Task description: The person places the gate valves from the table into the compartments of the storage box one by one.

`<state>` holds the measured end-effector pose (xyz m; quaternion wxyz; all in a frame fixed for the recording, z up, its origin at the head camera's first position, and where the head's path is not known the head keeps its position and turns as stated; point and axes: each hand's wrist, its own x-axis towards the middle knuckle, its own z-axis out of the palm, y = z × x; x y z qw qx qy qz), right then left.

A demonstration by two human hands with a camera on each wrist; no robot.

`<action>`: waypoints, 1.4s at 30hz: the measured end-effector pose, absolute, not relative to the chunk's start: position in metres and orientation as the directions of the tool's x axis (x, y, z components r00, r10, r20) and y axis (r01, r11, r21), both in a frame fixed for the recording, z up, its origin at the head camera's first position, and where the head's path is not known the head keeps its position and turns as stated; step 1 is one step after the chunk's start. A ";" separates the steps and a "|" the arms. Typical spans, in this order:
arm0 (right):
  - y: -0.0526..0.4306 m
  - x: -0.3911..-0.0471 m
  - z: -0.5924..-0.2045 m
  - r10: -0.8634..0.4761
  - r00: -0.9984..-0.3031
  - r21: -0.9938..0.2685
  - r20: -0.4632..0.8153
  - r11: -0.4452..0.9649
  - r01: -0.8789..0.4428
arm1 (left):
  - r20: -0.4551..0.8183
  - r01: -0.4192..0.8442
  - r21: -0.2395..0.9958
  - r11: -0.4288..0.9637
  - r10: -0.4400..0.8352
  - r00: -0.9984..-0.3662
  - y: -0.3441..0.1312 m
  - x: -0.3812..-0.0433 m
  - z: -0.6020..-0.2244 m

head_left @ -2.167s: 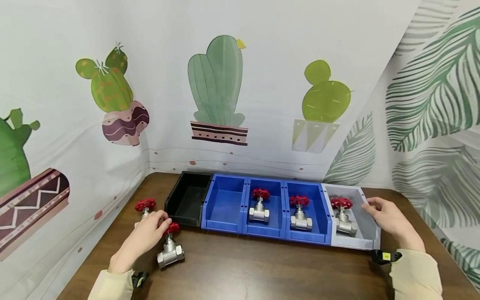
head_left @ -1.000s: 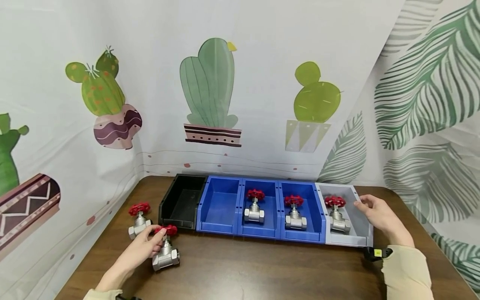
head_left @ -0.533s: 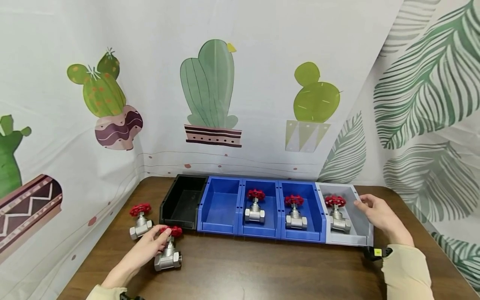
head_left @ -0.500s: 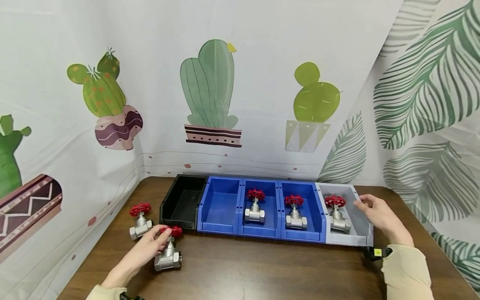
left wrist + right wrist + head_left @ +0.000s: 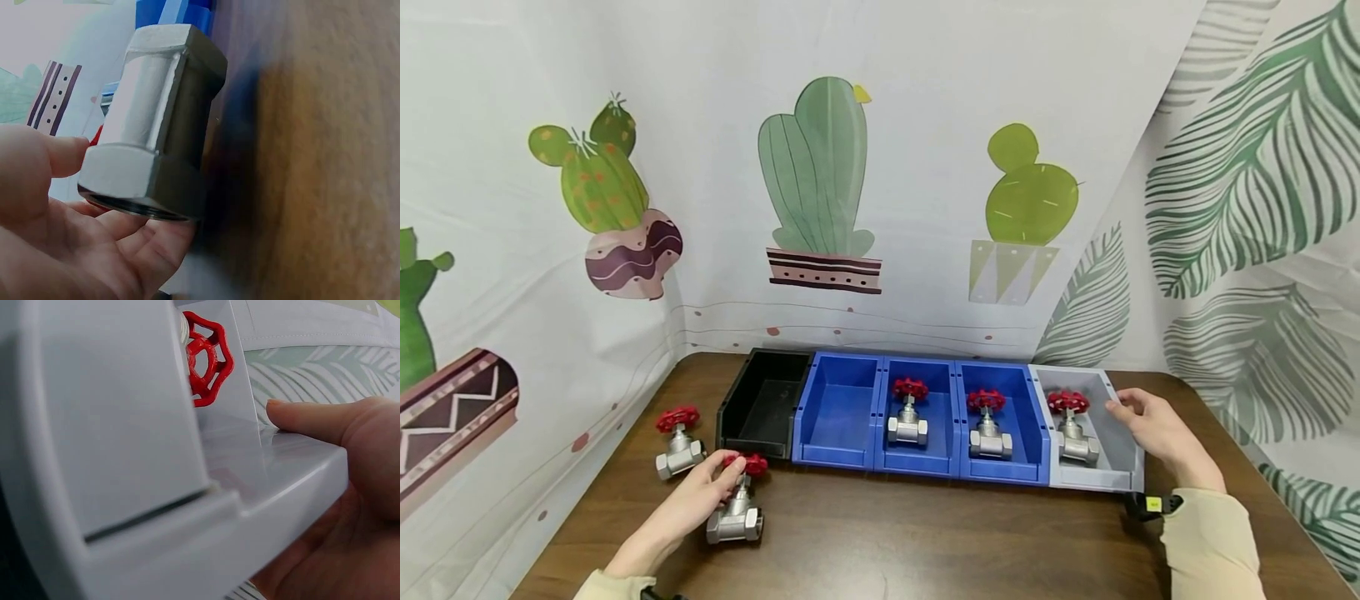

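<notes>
Fingers (image 5: 164, 247) of the left hand (image 5: 694, 497) bend round the red handwheel (image 5: 756, 465) of a steel valve (image 5: 734, 525) in what looks like a pinch, the thumb against it and some fingertips hidden. This held valve is at the left part of the desk (image 5: 887, 542), its pipe body lying from the fingers toward the person. That body's long axis runs roughly crosswise, the right end a touch farther from the person, while the stem leads away to the wheel. Whether the body touches the desk or hangs just above it, I cannot tell. The left hand is much the nearer one to it; the right hand (image 5: 1161, 429) is well apart, at the other end of the row.

Just beyond the wheel stands the black bin (image 5: 771, 408). Rightward, side by side, come the first blue bin (image 5: 838, 417), the second blue bin (image 5: 917, 465), the third blue bin (image 5: 1003, 474) and the grey bin (image 5: 1112, 433). Each of the last three contains a similar valve, wheel toward the back. Another loose valve (image 5: 681, 456) lies on the desk, left of the left hand.

At far right, the right hand grips the grey bin's outer side wall, thumb at the inside, other fingers outside. Behind everything hangs a printed cloth (image 5: 932, 125).
</notes>
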<state>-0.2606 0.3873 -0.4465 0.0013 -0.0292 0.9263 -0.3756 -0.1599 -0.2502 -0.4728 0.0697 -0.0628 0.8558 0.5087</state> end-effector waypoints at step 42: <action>0.389 -0.264 -0.447 -0.070 -0.997 -0.679 0.019 0.732 -0.065 | 0.033 0.124 0.843 0.523 0.178 -0.983 -0.179 -0.244 -0.397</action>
